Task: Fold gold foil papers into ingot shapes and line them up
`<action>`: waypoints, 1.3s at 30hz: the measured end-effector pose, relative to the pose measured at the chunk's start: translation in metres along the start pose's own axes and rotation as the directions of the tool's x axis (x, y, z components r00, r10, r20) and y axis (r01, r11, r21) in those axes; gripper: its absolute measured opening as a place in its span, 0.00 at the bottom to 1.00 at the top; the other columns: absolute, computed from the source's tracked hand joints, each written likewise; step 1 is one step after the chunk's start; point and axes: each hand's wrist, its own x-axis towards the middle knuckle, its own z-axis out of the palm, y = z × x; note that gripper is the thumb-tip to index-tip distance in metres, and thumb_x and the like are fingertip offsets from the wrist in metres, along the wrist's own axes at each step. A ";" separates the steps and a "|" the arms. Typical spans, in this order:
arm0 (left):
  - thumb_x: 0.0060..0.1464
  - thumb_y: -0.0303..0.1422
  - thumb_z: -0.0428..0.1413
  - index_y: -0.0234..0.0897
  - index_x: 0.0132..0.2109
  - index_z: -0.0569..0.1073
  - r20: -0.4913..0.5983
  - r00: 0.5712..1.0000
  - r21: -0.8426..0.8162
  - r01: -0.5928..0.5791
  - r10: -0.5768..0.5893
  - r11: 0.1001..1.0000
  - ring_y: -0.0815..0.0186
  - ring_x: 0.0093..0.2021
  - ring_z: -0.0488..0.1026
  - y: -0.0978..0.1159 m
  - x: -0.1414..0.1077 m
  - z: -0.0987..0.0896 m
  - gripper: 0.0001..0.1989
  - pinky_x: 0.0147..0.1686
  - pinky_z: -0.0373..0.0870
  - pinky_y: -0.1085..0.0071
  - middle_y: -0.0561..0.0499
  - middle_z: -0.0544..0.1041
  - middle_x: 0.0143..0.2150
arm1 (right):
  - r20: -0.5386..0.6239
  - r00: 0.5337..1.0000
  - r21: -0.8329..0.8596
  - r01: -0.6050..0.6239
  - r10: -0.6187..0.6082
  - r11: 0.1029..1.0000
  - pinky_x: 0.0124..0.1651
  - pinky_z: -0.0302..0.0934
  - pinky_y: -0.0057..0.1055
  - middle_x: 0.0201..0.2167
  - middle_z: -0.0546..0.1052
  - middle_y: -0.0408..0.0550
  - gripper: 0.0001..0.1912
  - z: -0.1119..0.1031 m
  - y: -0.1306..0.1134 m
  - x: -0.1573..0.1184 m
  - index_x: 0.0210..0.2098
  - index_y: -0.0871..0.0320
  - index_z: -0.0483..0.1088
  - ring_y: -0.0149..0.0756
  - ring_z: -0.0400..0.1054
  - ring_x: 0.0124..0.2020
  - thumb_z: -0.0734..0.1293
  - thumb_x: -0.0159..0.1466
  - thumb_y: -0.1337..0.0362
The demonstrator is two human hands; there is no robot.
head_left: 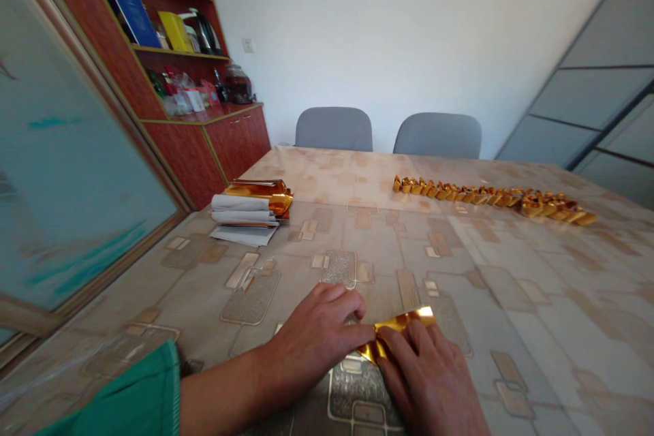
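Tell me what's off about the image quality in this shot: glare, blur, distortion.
In the head view, wide-angle distortion tilts the wooden cabinet and glass panel; window-like glare washes the patterned table cover; the gold foil strip flares bright; the left hand and right hand show no heavy blur.

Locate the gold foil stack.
In the head view, the stack of gold foil and white paper lies on the patterned table top, left of centre, beyond the left hand and left of the row of folded gold pieces.
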 end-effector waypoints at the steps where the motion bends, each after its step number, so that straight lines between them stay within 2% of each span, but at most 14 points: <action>1: 0.67 0.35 0.55 0.47 0.49 0.75 -0.002 0.999 0.031 -0.038 0.038 0.999 0.63 0.44 0.68 0.001 0.000 0.000 0.06 0.44 0.60 0.65 0.53 0.75 0.43 | -0.008 1.000 0.006 -0.005 0.005 1.000 0.31 0.65 0.37 0.32 0.76 0.50 0.14 0.000 0.000 0.000 0.40 0.51 0.72 0.47 0.74 0.34 0.55 0.73 0.61; 4: 0.70 0.33 0.50 0.41 0.48 0.74 0.002 0.991 0.092 -0.135 0.135 0.987 0.63 0.41 0.68 0.002 -0.001 -0.001 0.08 0.44 0.60 0.64 0.52 0.76 0.41 | -0.053 0.998 0.011 -0.015 0.015 1.000 0.31 0.65 0.38 0.32 0.76 0.50 0.19 -0.001 -0.002 0.001 0.38 0.52 0.70 0.47 0.74 0.34 0.51 0.75 0.58; 7: 0.71 0.31 0.48 0.38 0.47 0.73 0.002 0.986 0.111 -0.168 0.168 0.980 0.63 0.39 0.68 0.003 -0.002 -0.001 0.09 0.43 0.60 0.63 0.51 0.76 0.38 | -0.081 0.997 0.017 -0.008 0.009 1.000 0.31 0.63 0.38 0.32 0.77 0.51 0.20 -0.002 -0.002 0.001 0.40 0.53 0.69 0.47 0.73 0.34 0.49 0.76 0.56; 12: 0.70 0.35 0.49 0.45 0.52 0.73 -0.009 0.996 0.048 -0.087 0.087 0.995 0.63 0.44 0.68 -0.001 -0.006 0.002 0.10 0.46 0.59 0.64 0.52 0.75 0.42 | -0.051 0.998 0.063 0.027 -0.023 0.998 0.33 0.59 0.37 0.30 0.74 0.49 0.23 0.004 0.004 -0.011 0.39 0.51 0.71 0.44 0.69 0.32 0.48 0.76 0.55; 16: 0.66 0.37 0.56 0.51 0.46 0.77 -0.014 1.000 -0.004 0.026 -0.026 1.000 0.63 0.43 0.69 -0.007 -0.007 0.004 0.06 0.42 0.60 0.65 0.53 0.74 0.43 | -0.007 1.000 0.142 0.002 -0.001 0.990 0.34 0.55 0.37 0.31 0.73 0.47 0.23 0.014 0.010 -0.023 0.40 0.47 0.74 0.43 0.66 0.32 0.49 0.77 0.58; 18: 0.66 0.36 0.56 0.50 0.47 0.77 -0.039 0.999 0.011 0.029 -0.028 1.000 0.62 0.42 0.70 -0.007 -0.008 0.004 0.06 0.42 0.62 0.65 0.52 0.75 0.42 | -0.019 1.000 0.170 0.007 -0.004 0.986 0.35 0.54 0.37 0.31 0.73 0.46 0.23 0.017 0.012 -0.026 0.41 0.46 0.75 0.43 0.65 0.33 0.49 0.76 0.60; 21: 0.70 0.30 0.49 0.41 0.53 0.74 -0.086 0.992 0.063 -0.083 0.088 0.995 0.62 0.45 0.71 0.001 -0.012 0.003 0.11 0.52 0.64 0.61 0.49 0.78 0.46 | -0.035 0.999 0.202 0.024 -0.017 0.979 0.36 0.54 0.36 0.31 0.73 0.47 0.22 0.016 0.013 -0.024 0.43 0.45 0.75 0.43 0.65 0.34 0.50 0.76 0.62; 24: 0.70 0.27 0.46 0.36 0.56 0.71 -0.101 0.979 0.055 -0.172 0.177 0.984 0.63 0.49 0.73 0.015 -0.019 0.004 0.13 0.62 0.59 0.58 0.48 0.79 0.51 | -0.038 0.999 0.247 0.047 -0.039 0.968 0.34 0.53 0.35 0.30 0.72 0.46 0.20 0.010 0.014 -0.019 0.40 0.48 0.75 0.41 0.64 0.31 0.52 0.76 0.61; 26: 0.70 0.28 0.47 0.35 0.57 0.70 -0.057 0.983 0.025 -0.171 0.172 0.985 0.63 0.50 0.75 0.022 -0.023 0.005 0.13 0.64 0.59 0.57 0.48 0.79 0.52 | -0.044 0.998 0.261 0.063 -0.053 0.963 0.32 0.52 0.34 0.28 0.71 0.46 0.20 0.007 0.014 -0.017 0.38 0.50 0.75 0.40 0.63 0.29 0.54 0.76 0.61; 30: 0.69 0.40 0.51 0.34 0.60 0.68 0.035 0.988 0.000 -0.151 0.151 0.989 0.60 0.54 0.75 0.021 -0.031 0.001 0.19 0.66 0.58 0.55 0.47 0.78 0.57 | -0.063 0.997 0.264 0.051 -0.035 0.963 0.32 0.53 0.35 0.28 0.71 0.47 0.20 0.011 0.013 -0.020 0.38 0.51 0.76 0.41 0.63 0.30 0.54 0.76 0.59; 33: 0.68 0.42 0.52 0.37 0.59 0.69 0.022 0.988 0.028 -0.155 0.154 0.988 0.61 0.53 0.75 0.015 -0.032 -0.007 0.19 0.65 0.59 0.58 0.51 0.78 0.58 | -0.055 0.998 0.263 0.028 -0.014 0.964 0.32 0.54 0.35 0.29 0.71 0.47 0.21 0.013 0.014 -0.022 0.38 0.50 0.76 0.42 0.63 0.30 0.52 0.76 0.58; 36: 0.68 0.42 0.52 0.37 0.56 0.71 -0.036 0.988 0.065 -0.151 0.153 0.986 0.61 0.51 0.76 0.015 -0.032 -0.009 0.17 0.65 0.59 0.57 0.52 0.79 0.57 | -0.022 0.999 0.256 0.051 -0.047 0.965 0.32 0.56 0.35 0.29 0.72 0.47 0.18 0.006 0.016 -0.018 0.39 0.50 0.75 0.42 0.64 0.30 0.55 0.75 0.60; 39: 0.69 0.41 0.50 0.35 0.54 0.73 -0.065 0.988 0.082 -0.134 0.140 0.988 0.60 0.50 0.76 0.022 -0.031 0.000 0.16 0.66 0.58 0.56 0.49 0.81 0.53 | 0.074 0.994 0.266 0.062 -0.085 0.962 0.32 0.62 0.35 0.32 0.75 0.47 0.08 -0.006 0.017 -0.012 0.39 0.50 0.74 0.44 0.68 0.33 0.63 0.71 0.64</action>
